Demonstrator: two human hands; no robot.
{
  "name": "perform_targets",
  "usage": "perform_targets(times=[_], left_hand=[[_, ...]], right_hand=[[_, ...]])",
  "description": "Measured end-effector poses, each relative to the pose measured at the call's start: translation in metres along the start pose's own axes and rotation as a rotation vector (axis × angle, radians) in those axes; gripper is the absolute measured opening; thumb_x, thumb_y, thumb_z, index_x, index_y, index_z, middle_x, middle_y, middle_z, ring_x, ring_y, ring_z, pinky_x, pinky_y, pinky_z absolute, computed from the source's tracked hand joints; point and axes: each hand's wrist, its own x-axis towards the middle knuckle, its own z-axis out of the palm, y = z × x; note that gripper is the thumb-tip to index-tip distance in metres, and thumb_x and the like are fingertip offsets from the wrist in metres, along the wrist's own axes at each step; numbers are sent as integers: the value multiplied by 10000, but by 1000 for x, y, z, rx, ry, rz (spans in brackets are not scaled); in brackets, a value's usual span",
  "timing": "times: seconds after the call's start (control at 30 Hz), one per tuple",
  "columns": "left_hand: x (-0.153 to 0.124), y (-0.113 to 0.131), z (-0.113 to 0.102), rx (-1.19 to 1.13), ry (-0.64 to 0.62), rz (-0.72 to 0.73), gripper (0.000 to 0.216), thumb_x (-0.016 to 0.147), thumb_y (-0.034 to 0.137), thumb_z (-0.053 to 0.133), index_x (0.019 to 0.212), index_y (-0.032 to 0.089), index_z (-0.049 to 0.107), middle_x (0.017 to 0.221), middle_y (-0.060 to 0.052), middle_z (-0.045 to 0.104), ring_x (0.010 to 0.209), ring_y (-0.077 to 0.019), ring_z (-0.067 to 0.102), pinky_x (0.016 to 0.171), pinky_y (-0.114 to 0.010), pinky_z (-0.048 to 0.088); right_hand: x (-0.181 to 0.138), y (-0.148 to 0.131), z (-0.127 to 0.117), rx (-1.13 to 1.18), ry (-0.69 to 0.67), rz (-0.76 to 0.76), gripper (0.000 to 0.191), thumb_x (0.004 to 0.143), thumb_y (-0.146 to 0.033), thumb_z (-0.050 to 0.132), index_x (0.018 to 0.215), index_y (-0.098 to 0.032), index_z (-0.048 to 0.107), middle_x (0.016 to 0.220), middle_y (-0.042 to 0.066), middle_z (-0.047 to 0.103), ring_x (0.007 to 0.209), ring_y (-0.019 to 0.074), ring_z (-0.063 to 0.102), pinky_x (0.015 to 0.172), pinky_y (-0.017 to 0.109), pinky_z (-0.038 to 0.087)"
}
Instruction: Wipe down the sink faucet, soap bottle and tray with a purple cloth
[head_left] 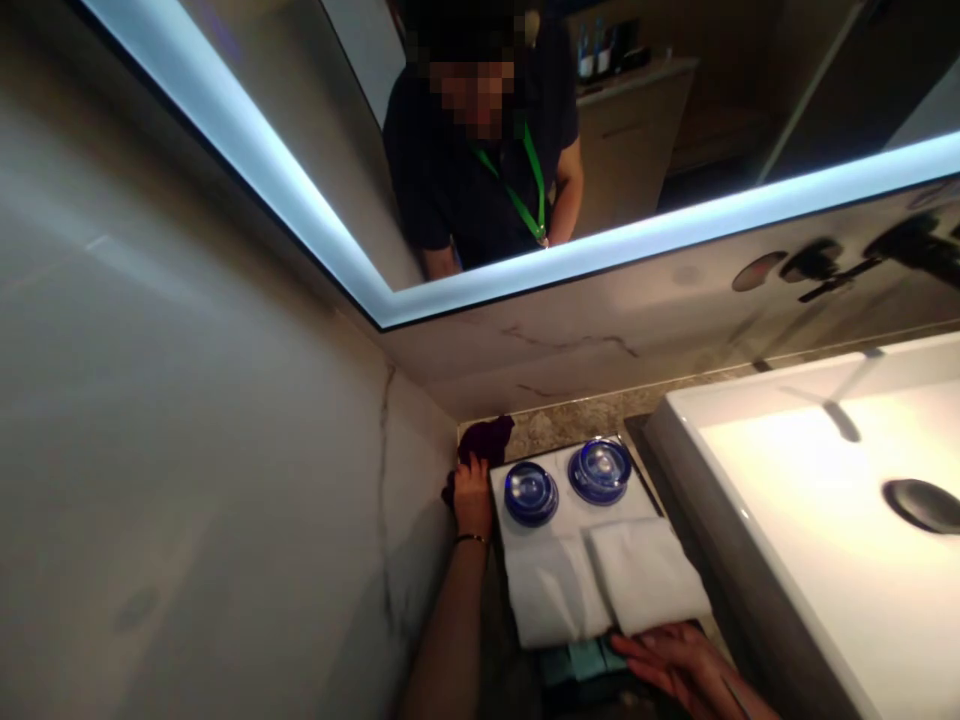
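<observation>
Head view: the left hand (pixel 472 497) presses a dark purple cloth (pixel 486 440) against the speckled stone tabletop (pixel 555 428) in the corner, just left of the white rectangular tray (pixel 571 505); its grip is clenched on the cloth. On the tray's far end stand 2 blue glass tumblers (pixel 531 492), side by side. On its near end lie 2 folded white towels (pixel 645 572), side by side. The right hand (pixel 679 665) lies flat at the tray's near edge, fingers spread, grip released, touching the right towel's edge. A white rectangular basin (pixel 825 520) sits right of the tray.
</observation>
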Motion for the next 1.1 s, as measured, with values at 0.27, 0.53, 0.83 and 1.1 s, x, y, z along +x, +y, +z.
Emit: perform_targets(times=[0.27,0.53,0.83,1.1], left_hand=[[-157,40,5,98,-165,-92,532,891,-6,340,1392,51,509,1396,-273,495,1129,-300,603,933,-410,495],[-316,115,12,137,-242,-316,514,870,-3,392,1363,25,534,1332,-291,545,1043,-307,627,884,-417,500],[-342,289,-18,-253,-121,-67,496,910,209,501,1360,1,527,1371,-280,517,1202,-360,541,960,-493,496],[-365,220,10,-408,-151,-12,505,935,123,438,1427,226,488,1483,-110,460,1219,-308,540,953,-457,516]], right_hand=[[-1,-7,9,-5,-4,-7,325,479,-301,915,685,-133,727,888,105,678,1088,317,609,928,304,529],[10,-3,10,-2,-84,-63,391,392,-231,898,689,-147,658,809,30,651,988,258,636,844,274,555],[24,8,3,-218,-135,-165,356,507,-266,773,809,-177,608,999,72,664,1113,278,594,984,344,522],[-8,28,-11,-1001,-149,-436,337,729,-158,585,1056,-88,620,1192,177,600,1210,335,489,1140,551,287]])
